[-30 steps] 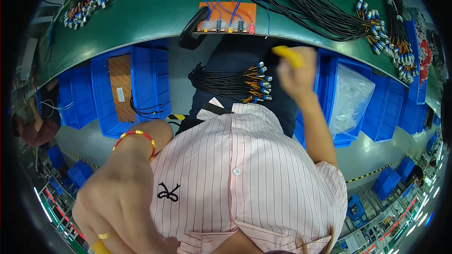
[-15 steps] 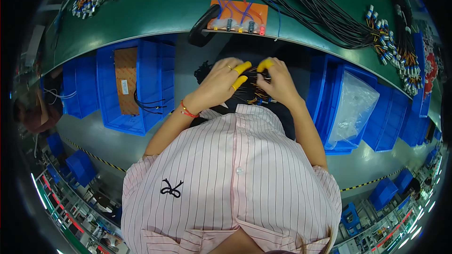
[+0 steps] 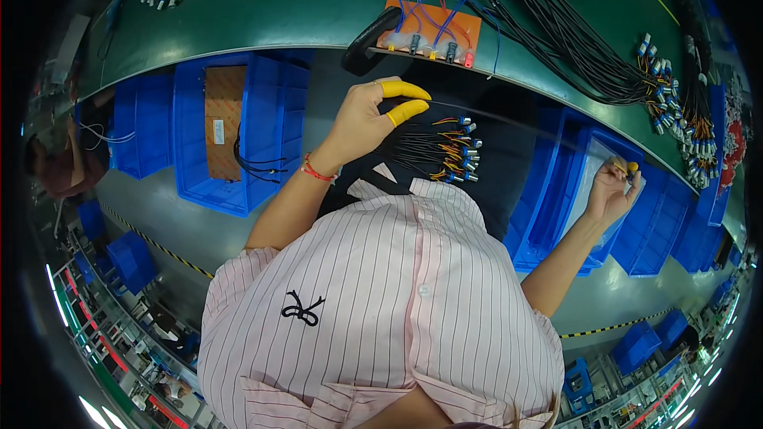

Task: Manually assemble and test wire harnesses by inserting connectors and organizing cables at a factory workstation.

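Black wire [image 3: 509, 117] stretched above green workbench [image 3: 302, 0].

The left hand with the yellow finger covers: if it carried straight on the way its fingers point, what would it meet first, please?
Probably the bundle of wires with connectors on the lap, just right of the left hand; depth is unclear here.

A thin black wire [image 3: 509, 117] runs taut in a long line from the left hand [image 3: 367, 121], which pinches one end between yellow-capped fingertips [image 3: 407, 111], to the right hand [image 3: 610, 191], which grips the other end over a blue bin [image 3: 556, 206]. Below the line, a bundle [image 3: 441, 152] of black wires lies across the dark lap, fanned out, its ends tipped with orange sleeves and small metal plugs pointing right.
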Tool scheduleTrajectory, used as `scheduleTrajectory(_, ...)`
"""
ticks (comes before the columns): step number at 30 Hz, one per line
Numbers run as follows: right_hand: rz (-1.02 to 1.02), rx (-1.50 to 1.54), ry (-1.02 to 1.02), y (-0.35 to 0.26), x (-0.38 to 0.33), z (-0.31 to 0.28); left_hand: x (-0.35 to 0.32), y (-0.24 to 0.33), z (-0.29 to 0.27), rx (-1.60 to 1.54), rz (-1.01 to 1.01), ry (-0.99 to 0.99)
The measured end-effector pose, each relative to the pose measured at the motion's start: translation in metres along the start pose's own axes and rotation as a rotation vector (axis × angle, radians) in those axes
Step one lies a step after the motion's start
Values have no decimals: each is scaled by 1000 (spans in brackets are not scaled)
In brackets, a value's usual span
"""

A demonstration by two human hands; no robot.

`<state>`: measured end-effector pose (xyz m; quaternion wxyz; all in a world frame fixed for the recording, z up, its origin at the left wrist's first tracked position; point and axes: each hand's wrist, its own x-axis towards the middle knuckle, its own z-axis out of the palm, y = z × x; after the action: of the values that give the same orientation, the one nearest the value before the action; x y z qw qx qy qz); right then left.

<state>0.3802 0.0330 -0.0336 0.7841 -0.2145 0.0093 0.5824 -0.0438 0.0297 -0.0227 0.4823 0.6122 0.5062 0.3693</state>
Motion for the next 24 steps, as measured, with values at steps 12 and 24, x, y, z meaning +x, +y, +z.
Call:
scheduleTrajectory(12, 77, -182, 162, -2, 9, -46, 3, 10, 31, -1190, -195, 106)
scheduleTrajectory(24, 52, -385, 17, 38, 7, -18, 5, 5, 33, -1105, -293, 70)
